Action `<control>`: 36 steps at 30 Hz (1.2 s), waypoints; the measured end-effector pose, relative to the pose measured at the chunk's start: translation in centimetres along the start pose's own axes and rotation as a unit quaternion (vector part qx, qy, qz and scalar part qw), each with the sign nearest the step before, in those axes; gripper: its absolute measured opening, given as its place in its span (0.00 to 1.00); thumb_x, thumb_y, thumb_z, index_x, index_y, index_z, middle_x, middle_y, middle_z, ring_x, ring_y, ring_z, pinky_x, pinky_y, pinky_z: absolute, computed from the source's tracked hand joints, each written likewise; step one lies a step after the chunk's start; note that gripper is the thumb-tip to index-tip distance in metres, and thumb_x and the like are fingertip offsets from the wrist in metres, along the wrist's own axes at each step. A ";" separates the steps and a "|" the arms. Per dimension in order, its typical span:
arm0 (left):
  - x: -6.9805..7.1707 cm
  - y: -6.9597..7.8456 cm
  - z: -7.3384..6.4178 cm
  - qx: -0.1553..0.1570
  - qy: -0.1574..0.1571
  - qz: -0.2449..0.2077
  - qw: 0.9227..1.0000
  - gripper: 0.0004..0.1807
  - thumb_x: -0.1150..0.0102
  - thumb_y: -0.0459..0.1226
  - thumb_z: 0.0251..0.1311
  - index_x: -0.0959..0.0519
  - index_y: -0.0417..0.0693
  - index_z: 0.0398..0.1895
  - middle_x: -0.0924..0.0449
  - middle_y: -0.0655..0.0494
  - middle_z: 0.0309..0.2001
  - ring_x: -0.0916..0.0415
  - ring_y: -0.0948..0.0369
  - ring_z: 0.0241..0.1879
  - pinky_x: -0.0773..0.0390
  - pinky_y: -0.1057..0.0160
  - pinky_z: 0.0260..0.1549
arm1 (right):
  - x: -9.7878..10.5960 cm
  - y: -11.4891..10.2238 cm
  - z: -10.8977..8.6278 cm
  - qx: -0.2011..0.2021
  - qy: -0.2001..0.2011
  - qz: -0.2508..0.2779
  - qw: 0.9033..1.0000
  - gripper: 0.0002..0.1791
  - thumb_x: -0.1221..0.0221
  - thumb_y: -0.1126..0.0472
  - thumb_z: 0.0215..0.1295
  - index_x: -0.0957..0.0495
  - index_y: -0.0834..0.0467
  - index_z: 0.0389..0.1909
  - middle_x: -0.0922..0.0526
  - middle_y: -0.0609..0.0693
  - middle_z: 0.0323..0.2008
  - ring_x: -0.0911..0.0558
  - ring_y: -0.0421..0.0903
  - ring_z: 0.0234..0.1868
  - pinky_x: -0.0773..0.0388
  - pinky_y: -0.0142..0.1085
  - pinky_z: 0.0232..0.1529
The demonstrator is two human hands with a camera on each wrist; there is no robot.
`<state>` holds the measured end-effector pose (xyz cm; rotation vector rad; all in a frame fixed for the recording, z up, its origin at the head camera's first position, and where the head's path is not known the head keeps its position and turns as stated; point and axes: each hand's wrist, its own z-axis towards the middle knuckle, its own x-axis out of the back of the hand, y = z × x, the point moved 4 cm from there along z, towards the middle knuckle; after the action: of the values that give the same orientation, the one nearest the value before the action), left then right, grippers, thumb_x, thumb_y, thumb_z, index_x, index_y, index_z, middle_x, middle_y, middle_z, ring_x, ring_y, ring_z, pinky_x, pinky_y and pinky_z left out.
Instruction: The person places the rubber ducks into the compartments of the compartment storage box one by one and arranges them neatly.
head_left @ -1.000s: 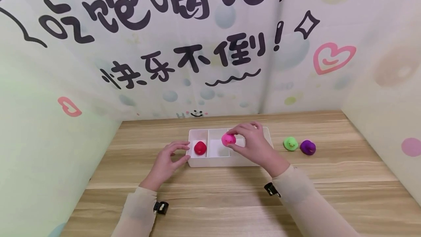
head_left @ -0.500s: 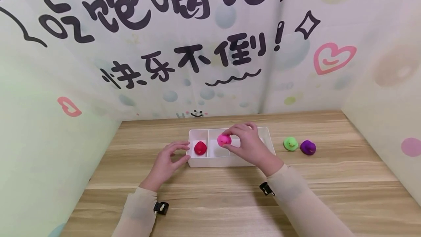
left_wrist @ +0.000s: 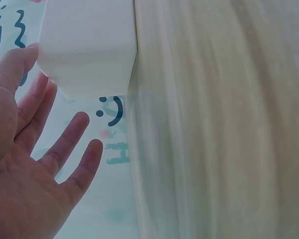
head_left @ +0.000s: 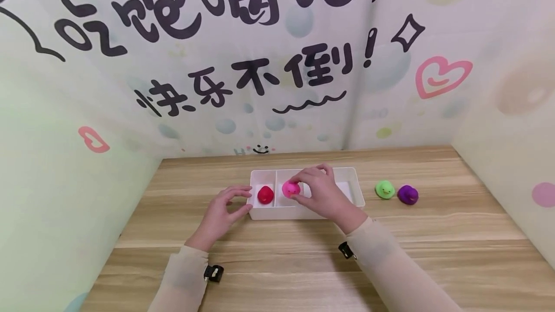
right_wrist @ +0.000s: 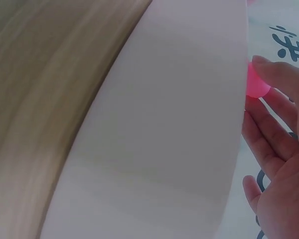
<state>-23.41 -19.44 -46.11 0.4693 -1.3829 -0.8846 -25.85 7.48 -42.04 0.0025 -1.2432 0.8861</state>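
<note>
A white divided box [head_left: 277, 213] lies lengthwise on the table. In its leftmost compartment sits a red toy duck [head_left: 265, 195]. My right hand [head_left: 323, 194] pinches a pink toy duck [head_left: 290, 189] between thumb and fingers at the second compartment from the left. The right wrist view shows part of the pink duck [right_wrist: 257, 82] beyond the box's front wall [right_wrist: 159, 114], which hides the rest. My left hand [head_left: 218, 213] touches the box's left end with thumb and fingertips. In the left wrist view its fingers [left_wrist: 67, 142] are spread and loosely bent.
To the right of the box, a green toy duck [head_left: 385, 189] and a purple toy duck [head_left: 408, 195] stand side by side on the wooden table [head_left: 277, 264]. A printed backdrop [head_left: 208, 134] rises behind the table, with side walls left and right.
My right hand has moved left and lowered the pink duck from near the divider into the second compartment. The left hand stays at the box's left end.
</note>
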 end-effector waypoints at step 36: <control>0.0 0.0 0.1 0.006 -0.004 -0.005 1.000 0.14 0.29 0.39 0.64 0.17 0.52 0.52 0.21 0.58 0.66 0.28 0.51 0.69 0.24 0.41 0.62 | -2.2 0.8 1.9 -0.008 -0.060 -0.075 0.995 0.14 0.23 0.55 0.56 0.12 0.51 0.42 0.10 0.43 0.42 0.17 0.46 0.52 0.46 0.64 0.72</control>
<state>-23.49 -19.39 -46.05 0.4816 -1.3948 -0.8871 -28.00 5.86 -43.52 0.1360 -1.3427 0.7554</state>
